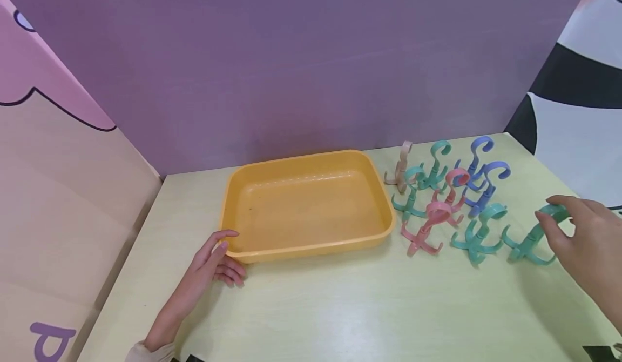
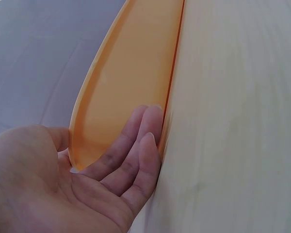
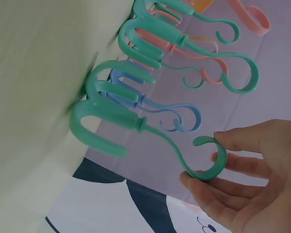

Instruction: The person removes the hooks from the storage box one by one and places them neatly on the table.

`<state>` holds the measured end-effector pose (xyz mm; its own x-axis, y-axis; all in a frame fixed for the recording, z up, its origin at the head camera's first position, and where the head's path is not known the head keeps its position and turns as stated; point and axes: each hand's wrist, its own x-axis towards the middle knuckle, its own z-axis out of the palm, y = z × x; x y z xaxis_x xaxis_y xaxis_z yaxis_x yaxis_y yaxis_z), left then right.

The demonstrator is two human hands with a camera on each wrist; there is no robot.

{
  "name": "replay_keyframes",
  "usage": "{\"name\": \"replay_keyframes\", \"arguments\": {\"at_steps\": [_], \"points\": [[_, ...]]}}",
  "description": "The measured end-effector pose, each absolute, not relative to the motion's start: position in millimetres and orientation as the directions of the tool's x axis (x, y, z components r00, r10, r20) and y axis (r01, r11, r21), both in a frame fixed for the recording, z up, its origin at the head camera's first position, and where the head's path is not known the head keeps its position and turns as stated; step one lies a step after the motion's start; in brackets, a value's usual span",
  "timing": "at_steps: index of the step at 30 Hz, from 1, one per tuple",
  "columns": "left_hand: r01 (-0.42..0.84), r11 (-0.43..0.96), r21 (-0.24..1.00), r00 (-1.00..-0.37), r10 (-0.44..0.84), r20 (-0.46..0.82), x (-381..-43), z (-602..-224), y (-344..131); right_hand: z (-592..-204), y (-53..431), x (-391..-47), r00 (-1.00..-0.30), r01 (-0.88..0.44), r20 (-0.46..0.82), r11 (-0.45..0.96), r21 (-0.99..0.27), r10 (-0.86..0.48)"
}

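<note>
A yellow plastic tray (image 1: 311, 250) sits on the table, and my left hand (image 1: 206, 262) grips its near left corner. One finger reaches over the rim in the head view; the left wrist view shows several fingers (image 2: 150, 150) along the tray's outer side. At the right, my right hand (image 1: 590, 235) pinches the curled top of a green multi-pronged hanging hook (image 1: 527, 246). This hook stands on its prongs, its curl between thumb and fingers in the right wrist view. Beside it stands another green hook (image 1: 478, 238).
More such hooks stand clustered right of the tray: pink (image 1: 425, 232), blue (image 1: 481, 197), green (image 1: 434, 173) and beige (image 1: 400, 170). A purple panel (image 1: 311, 70) rises behind the table, with printed panels at left (image 1: 63, 189) and right (image 1: 578, 140).
</note>
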<state>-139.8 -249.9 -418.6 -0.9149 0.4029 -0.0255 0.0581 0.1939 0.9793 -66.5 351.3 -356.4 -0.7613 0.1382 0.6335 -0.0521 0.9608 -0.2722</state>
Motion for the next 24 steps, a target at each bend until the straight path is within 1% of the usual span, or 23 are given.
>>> {"name": "replay_keyframes", "arguments": {"at_steps": [5,10,15,20,24], "points": [[0.072,0.193,0.979,-0.915,0.403,-0.012,-143,-420,-250,-362,354,-67,-0.744,-0.058,0.653,0.96,-0.275,0.142],[0.074,0.181,0.981,-0.91,0.415,-0.008,-148,-425,-247,-369,358,-68,-0.728,-0.086,0.667,0.944,-0.32,0.159],[0.056,0.172,0.984,-0.91,0.413,-0.02,-151,-428,-244,-372,360,-67,-0.731,-0.076,0.657,0.935,-0.347,0.185],[0.047,0.173,0.984,-0.912,0.409,-0.028,-153,-431,-243,-366,358,-66,-0.736,-0.048,0.653,0.947,-0.316,0.18],[0.055,0.183,0.981,-0.919,0.394,-0.022,-153,-427,-244,-357,352,-70,-0.707,-0.079,0.694,0.96,-0.269,0.136]]}}
